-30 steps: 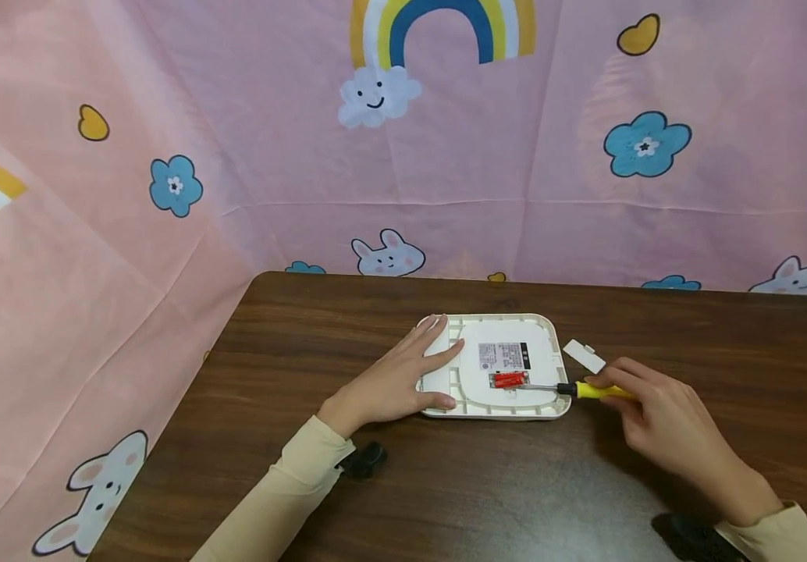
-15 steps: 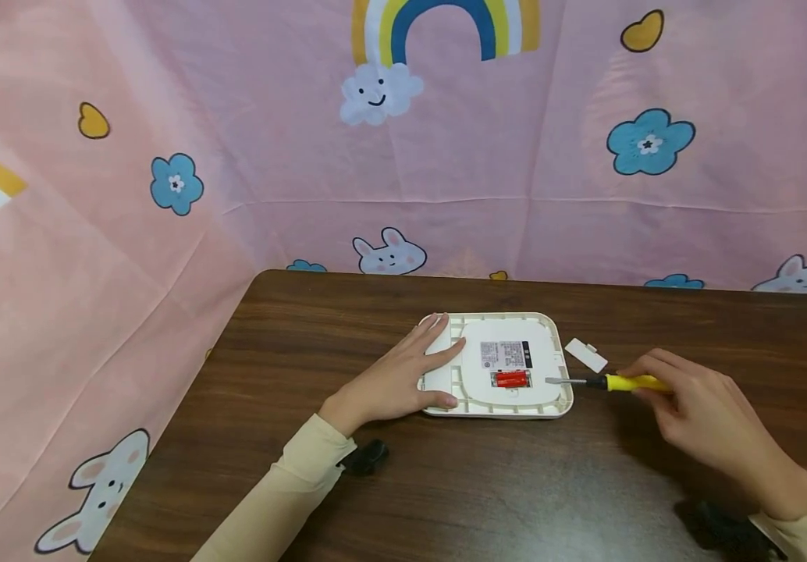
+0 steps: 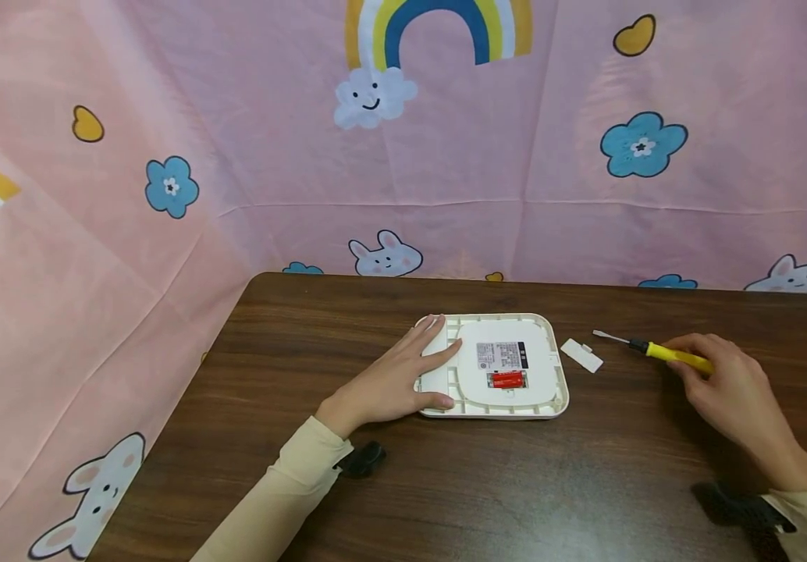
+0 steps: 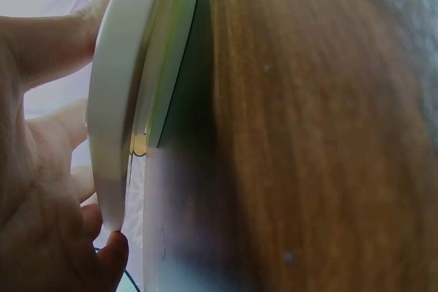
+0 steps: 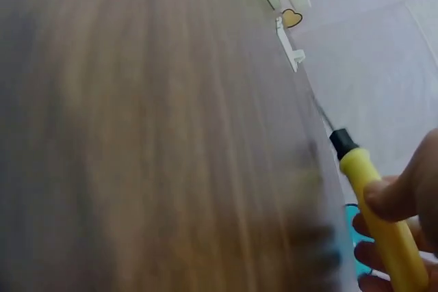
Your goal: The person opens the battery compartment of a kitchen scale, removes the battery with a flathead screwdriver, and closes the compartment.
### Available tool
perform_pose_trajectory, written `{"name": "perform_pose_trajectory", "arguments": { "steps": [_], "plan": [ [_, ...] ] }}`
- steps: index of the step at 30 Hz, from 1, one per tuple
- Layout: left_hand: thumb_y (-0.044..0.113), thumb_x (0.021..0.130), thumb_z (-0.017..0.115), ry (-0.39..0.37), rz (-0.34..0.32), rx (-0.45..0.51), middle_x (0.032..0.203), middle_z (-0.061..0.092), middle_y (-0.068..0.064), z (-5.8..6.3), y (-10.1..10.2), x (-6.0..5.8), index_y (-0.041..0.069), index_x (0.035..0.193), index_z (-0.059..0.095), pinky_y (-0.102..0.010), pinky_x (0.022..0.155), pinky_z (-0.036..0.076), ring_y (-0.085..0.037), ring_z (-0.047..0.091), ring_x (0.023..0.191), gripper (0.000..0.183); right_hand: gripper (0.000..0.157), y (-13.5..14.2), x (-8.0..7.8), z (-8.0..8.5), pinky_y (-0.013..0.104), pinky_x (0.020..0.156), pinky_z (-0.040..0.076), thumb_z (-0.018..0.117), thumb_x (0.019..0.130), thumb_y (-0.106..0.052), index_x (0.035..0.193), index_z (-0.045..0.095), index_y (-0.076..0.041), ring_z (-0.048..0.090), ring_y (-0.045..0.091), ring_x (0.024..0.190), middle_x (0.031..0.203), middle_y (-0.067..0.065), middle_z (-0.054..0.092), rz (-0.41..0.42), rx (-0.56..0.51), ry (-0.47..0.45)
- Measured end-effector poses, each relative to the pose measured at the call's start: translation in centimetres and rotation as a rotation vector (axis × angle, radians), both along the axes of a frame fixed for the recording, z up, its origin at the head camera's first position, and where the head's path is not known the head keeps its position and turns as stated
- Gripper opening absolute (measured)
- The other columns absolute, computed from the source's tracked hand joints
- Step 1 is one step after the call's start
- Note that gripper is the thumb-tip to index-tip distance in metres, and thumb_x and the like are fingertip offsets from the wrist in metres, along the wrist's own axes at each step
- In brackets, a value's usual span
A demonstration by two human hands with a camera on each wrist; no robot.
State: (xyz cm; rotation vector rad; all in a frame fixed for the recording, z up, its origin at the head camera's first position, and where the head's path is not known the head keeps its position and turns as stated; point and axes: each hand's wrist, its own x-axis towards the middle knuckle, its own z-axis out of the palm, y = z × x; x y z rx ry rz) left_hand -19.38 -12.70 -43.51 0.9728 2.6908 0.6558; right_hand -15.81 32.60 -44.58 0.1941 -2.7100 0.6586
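A flat white device (image 3: 544, 336), much like a kitchen scale, lies on the table with its label facing up. Red batteries (image 3: 507, 379) sit in its uncovered battery slot. My left hand (image 3: 392, 378) rests on the device's left end, fingers spread; the left wrist view shows the white edge (image 4: 120, 94) against the thumb and fingers. To the right, my right hand (image 3: 737, 394) grips a screwdriver (image 3: 677, 356) by its yellow handle (image 5: 383, 227), apart from the device. The blade points left. Between the device and the screwdriver lies a small white battery cover (image 3: 581, 355).
The dark wood table (image 3: 516, 492) ends at the back and left against a pink patterned cloth (image 3: 249, 101). Black wrist cameras sit at both cuffs, the left one (image 3: 363, 460) low over the table.
My right hand has drawn the screwdriver tip away from the batteries, then moved it right and back past the battery cover. The left hand and the device have stayed put.
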Motion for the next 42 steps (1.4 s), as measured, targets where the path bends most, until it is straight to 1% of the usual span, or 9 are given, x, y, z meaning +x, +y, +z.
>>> {"name": "perform_pose_trajectory", "arguments": {
  "steps": [7, 9, 13, 17, 21, 25, 31, 36, 42],
  "plan": [
    [0.058, 0.096, 0.070, 0.005, 0.011, 0.004, 0.181, 0.000, -0.006, 0.2, -0.3, 0.1, 0.028, 0.167, 0.030, -0.056, 0.133, 0.018, -0.028, -0.005, 0.168, 0.087, 0.016, 0.0, -0.7, -0.7, 0.055, 0.070, 0.042, 0.078, 0.089, 0.002, 0.104, 0.073, 0.006, 0.059, 0.045, 0.088, 0.102, 0.030, 0.068, -0.001, 0.018, 0.012],
    [0.058, 0.096, 0.070, 0.008, 0.012, 0.002, 0.181, 0.000, -0.005, 0.1, -0.4, 0.1, 0.028, 0.167, 0.030, -0.056, 0.133, 0.018, -0.028, -0.005, 0.168, 0.087, 0.019, -0.1, -0.8, -0.7, 0.057, 0.070, 0.041, 0.079, 0.088, 0.002, 0.105, 0.073, 0.005, 0.059, 0.046, 0.088, 0.101, 0.030, 0.068, 0.003, 0.020, 0.025],
    [0.058, 0.096, 0.069, 0.012, 0.009, 0.000, 0.181, -0.001, -0.006, 0.1, -0.5, 0.1, 0.028, 0.167, 0.030, -0.057, 0.133, 0.018, -0.029, -0.005, 0.168, 0.086, 0.031, -0.5, -0.6, -0.5, 0.066, 0.082, 0.036, 0.080, 0.084, 0.005, 0.113, 0.070, 0.004, 0.054, 0.052, 0.099, 0.110, 0.032, 0.064, 0.011, -0.005, 0.067],
    [0.057, 0.096, 0.069, 0.008, 0.008, 0.007, 0.181, -0.001, -0.006, 0.1, -0.5, 0.2, 0.028, 0.167, 0.032, -0.058, 0.132, 0.018, -0.029, -0.005, 0.168, 0.085, 0.037, -2.5, -0.5, 0.4, 0.065, 0.086, 0.034, 0.081, 0.079, 0.009, 0.114, 0.070, 0.003, 0.052, 0.051, 0.103, 0.112, 0.029, 0.064, 0.073, -0.019, 0.173],
    [0.058, 0.096, 0.069, 0.004, 0.011, 0.006, 0.181, -0.001, -0.006, 0.2, -0.6, 0.2, 0.028, 0.167, 0.030, -0.057, 0.133, 0.018, -0.028, -0.005, 0.168, 0.086, 0.036, -6.1, -0.8, 1.3, 0.053, 0.081, 0.037, 0.084, 0.077, 0.009, 0.109, 0.074, -0.003, 0.057, 0.039, 0.097, 0.104, 0.018, 0.070, 0.182, -0.001, 0.261],
    [0.059, 0.096, 0.068, 0.006, 0.006, 0.005, 0.181, -0.001, -0.005, 0.0, -0.5, 0.1, 0.028, 0.167, 0.030, -0.057, 0.133, 0.017, -0.026, -0.006, 0.168, 0.087, 0.033, -9.7, -1.1, 2.0, 0.048, 0.079, 0.042, 0.083, 0.079, 0.008, 0.107, 0.076, -0.008, 0.059, 0.028, 0.094, 0.102, 0.010, 0.072, 0.273, 0.011, 0.230],
    [0.059, 0.097, 0.067, 0.011, -0.013, -0.008, 0.181, -0.002, -0.005, -0.1, -0.2, 0.1, 0.028, 0.168, 0.028, -0.057, 0.133, 0.017, -0.026, -0.007, 0.167, 0.086, 0.026, -13.6, -1.4, 2.5, 0.053, 0.087, 0.048, 0.078, 0.083, 0.007, 0.103, 0.077, -0.008, 0.063, 0.028, 0.100, 0.105, 0.007, 0.072, 0.375, 0.053, 0.124],
    [0.058, 0.098, 0.066, 0.002, -0.024, -0.005, 0.181, -0.003, -0.006, 0.2, 0.0, 0.1, 0.027, 0.168, 0.027, -0.057, 0.133, 0.016, -0.028, -0.007, 0.167, 0.086, 0.024, -15.0, -1.2, 2.6, 0.050, 0.088, 0.049, 0.075, 0.083, 0.004, 0.100, 0.078, -0.012, 0.062, 0.024, 0.099, 0.104, 0.003, 0.073, 0.444, 0.119, 0.070],
    [0.058, 0.098, 0.066, -0.003, -0.020, -0.013, 0.181, -0.003, -0.006, 0.3, -0.1, 0.0, 0.028, 0.168, 0.026, -0.056, 0.133, 0.016, -0.028, -0.007, 0.167, 0.086, 0.023, -15.4, -1.2, 2.3, 0.045, 0.084, 0.048, 0.074, 0.084, 0.002, 0.094, 0.076, -0.018, 0.059, 0.021, 0.095, 0.099, -0.002, 0.070, 0.466, 0.142, 0.058]
  ]
}}
